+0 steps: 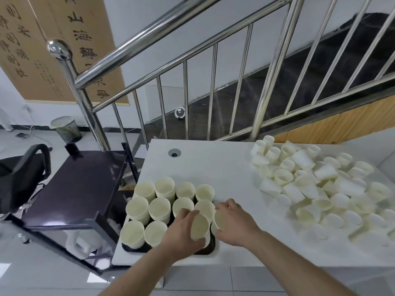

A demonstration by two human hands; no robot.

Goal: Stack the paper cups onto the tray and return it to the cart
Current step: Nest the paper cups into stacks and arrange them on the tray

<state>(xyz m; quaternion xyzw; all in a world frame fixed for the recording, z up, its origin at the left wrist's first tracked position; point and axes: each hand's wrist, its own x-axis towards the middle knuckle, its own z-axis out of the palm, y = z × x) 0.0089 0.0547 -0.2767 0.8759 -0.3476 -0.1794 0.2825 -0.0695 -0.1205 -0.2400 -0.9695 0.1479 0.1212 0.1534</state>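
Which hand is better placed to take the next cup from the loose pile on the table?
The right hand, probably. The loose pile lies on its side of the table; the left hand is over the tray. Both hold cups now.

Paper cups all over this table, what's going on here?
A person is loading paper cups onto a dark tray at the near left corner of the white table. The left hand grips one cup and the right hand grips another, both over the tray's near right corner. Upright cups already stand in rows there. A loose pile of cups lies to the right. The cart stands left of the table.
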